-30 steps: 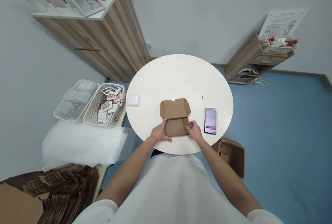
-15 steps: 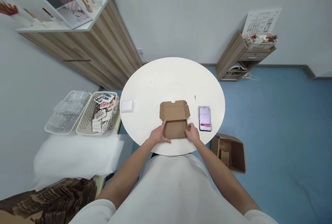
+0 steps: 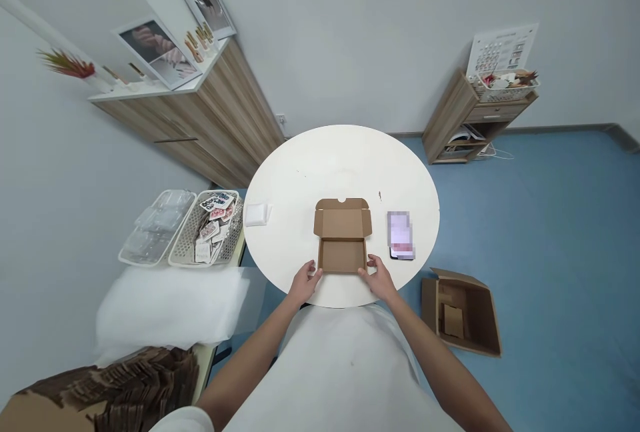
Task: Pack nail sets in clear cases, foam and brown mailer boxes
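Observation:
A small brown cardboard box (image 3: pixel 343 255) lies on the white oval table (image 3: pixel 345 165). Its lid stands folded back on the far side, with flaps out at both ends, and nothing shows inside. My left hand (image 3: pixel 303 283) is beside the box's near left corner, fingers apart, thumb close to the cardboard. At the near right corner is my right hand (image 3: pixel 379 277), also with fingers spread; its thumb tip seems to touch the box edge. Neither hand grips the box.
Right of the box lies a phone (image 3: pixel 401 235); at the table's left edge is a white packet (image 3: pixel 257 214). Baskets hold cards (image 3: pixel 213 229) and clear packs (image 3: pixel 157 225). Below sit white sheets (image 3: pixel 165 305) and flattened cardboard (image 3: pixel 140 392). A carton (image 3: pixel 470 315) stands on the floor.
Both hands have slid back along the box's sides to its near corners and loosened. The box has become straighter, and its walls look more upright. The camera view has shifted slightly.

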`<action>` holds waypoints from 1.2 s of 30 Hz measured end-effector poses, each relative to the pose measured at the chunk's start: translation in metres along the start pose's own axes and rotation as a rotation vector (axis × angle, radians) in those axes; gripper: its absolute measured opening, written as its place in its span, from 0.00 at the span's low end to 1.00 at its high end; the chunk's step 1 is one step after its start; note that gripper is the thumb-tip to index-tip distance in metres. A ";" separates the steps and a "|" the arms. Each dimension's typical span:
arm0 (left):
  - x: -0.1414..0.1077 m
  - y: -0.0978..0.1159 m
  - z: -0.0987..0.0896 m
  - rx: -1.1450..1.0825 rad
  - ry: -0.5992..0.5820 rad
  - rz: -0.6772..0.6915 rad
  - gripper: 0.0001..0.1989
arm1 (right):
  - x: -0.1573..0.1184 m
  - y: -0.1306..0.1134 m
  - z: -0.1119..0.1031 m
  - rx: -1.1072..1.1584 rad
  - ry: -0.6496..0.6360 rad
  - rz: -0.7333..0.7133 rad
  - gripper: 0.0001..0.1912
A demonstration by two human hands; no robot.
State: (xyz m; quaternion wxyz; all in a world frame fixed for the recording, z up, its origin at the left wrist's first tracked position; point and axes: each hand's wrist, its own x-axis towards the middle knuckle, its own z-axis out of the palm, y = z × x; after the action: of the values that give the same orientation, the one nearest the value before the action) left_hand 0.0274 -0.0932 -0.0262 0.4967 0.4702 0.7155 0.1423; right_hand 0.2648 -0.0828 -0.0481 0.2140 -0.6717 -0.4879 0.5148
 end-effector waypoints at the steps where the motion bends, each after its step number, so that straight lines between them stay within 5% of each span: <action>1: 0.000 0.001 -0.001 -0.053 -0.004 -0.027 0.29 | -0.002 0.000 0.000 0.060 -0.011 0.019 0.33; 8: 0.004 0.015 0.003 -0.228 0.022 -0.064 0.24 | -0.001 0.000 -0.001 0.423 -0.132 0.062 0.30; 20: 0.020 0.018 0.004 -0.427 0.130 0.015 0.24 | 0.015 -0.025 0.000 0.501 -0.159 0.055 0.27; 31: 0.027 0.025 0.007 -0.554 0.002 0.215 0.27 | 0.030 -0.022 0.003 0.488 -0.086 -0.024 0.30; 36: 0.034 0.020 0.010 -0.504 0.031 0.172 0.32 | 0.028 -0.023 0.002 0.514 -0.089 -0.061 0.31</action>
State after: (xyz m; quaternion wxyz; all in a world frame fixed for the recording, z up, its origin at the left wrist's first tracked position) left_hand 0.0445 -0.0579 -0.0368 0.5731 0.3885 0.6224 0.3650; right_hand 0.2524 -0.0487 -0.0445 0.3714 -0.5571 -0.3700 0.6440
